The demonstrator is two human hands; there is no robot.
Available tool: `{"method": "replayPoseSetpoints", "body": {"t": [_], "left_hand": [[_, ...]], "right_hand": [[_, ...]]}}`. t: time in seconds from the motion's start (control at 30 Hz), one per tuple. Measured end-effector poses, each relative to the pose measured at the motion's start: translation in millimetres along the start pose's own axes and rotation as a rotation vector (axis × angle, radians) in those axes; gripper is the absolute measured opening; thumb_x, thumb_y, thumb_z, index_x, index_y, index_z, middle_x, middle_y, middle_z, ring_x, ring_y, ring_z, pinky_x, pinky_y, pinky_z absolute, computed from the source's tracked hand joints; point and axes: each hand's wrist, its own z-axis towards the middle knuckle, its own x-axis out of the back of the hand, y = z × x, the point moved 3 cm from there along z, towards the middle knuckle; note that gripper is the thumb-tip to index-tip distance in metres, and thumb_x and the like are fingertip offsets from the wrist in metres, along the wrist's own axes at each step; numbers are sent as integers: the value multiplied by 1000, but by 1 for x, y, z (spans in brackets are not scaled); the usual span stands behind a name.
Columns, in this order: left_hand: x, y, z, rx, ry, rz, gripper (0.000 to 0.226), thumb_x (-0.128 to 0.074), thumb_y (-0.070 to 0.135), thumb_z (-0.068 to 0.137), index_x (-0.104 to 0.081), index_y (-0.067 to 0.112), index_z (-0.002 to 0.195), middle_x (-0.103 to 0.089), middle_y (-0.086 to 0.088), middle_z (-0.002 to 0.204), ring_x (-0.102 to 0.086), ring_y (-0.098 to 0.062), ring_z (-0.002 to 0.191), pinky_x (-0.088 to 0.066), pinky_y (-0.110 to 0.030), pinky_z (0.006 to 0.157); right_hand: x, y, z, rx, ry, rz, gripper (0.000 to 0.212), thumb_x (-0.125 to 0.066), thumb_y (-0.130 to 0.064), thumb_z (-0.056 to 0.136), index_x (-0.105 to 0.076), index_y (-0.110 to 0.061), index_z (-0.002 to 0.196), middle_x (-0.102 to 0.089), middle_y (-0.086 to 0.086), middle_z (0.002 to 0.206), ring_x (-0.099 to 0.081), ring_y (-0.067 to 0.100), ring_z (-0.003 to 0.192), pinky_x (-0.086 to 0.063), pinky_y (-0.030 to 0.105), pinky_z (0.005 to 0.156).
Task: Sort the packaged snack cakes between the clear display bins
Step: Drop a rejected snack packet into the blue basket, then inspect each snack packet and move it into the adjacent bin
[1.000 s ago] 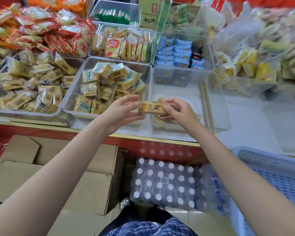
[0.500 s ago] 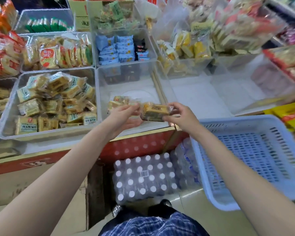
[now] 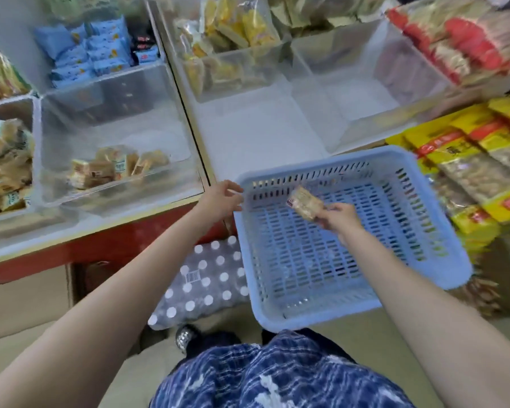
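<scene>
Over the blue basket point(image 3: 442, 248), the right hand point(image 3: 337, 220) pinches one wrapped cake point(image 3: 306, 204) by its near end, fingers closed on the wrapper, the cake tilted up and away above the slotted floor. The basket holds nothing else that shows. The left hand point(image 3: 223, 200) hangs at the basket's left rim, fingers loosely spread and holding nothing; whether it touches the rim I cannot tell.

To the left, on the counter point(image 3: 100, 231), a clear bin point(image 3: 171, 92) holds a small heap of cakes point(image 3: 112, 169) at its near side, the rest of its floor bare. A fuller bin point(image 3: 33, 113) of like cakes sits just beside it at the frame's left edge. Behind stand blue packets point(image 3: 86, 54); further right, a bin of yellow snacks point(image 3: 233, 28). Yellow-and-red bags point(image 3: 468, 154) are stacked right of the basket. Below, a shrink-wrapped pack of bottles point(image 3: 206, 281) rests on the floor, near the basket's left side.
</scene>
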Motion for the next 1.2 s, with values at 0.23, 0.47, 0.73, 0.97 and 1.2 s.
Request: {"method": "replayPoseSetpoints", "body": {"t": [0.23, 0.47, 0.73, 0.97, 1.2], "left_hand": [[-23, 7, 1, 8, 26, 129, 20, -48, 12, 95, -52, 12, 115, -63, -2, 96, -63, -12, 82, -52, -37, 83], [2, -5, -4, -74, 314, 183, 29, -42, 7, 93, -51, 10, 121, -59, -3, 111, -56, -17, 87, -50, -34, 68], [114, -57, -35, -58, 573, 149, 29, -46, 7, 94, -51, 6, 123, -57, -5, 119, -52, -14, 101, -39, -23, 83], [271, -159, -75, 10, 804, 223, 26, -46, 7, 95, -53, 6, 120, -54, -8, 120, -51, -16, 106, -33, -16, 81], [399, -241, -87, 146, 732, 366, 37, -46, 9, 93, -51, 7, 130, -46, -17, 129, -42, -33, 117, -35, -38, 98]], "right_hand": [[7, 2, 16, -14, 107, -65, 19, -50, 5, 93, -57, -4, 108, -58, 17, 120, -59, 27, 88, -53, 41, 86], [-24, -75, -3, 361, -1, -156, 18, -45, -5, 96, -55, -12, 110, -59, 6, 110, -59, 21, 94, -51, 34, 83], [-165, -124, -71, 606, -286, -152, 20, -42, 1, 91, -54, -13, 99, -58, -1, 85, -58, 14, 67, -50, 22, 60], [-337, -144, -165, 756, -514, -285, 28, -39, 9, 88, -51, -14, 99, -59, -2, 78, -55, 11, 62, -46, 15, 52], [-490, -166, -220, 815, -592, -379, 13, -57, -9, 92, -55, -10, 105, -58, 4, 99, -59, 15, 84, -56, 33, 79]]}}
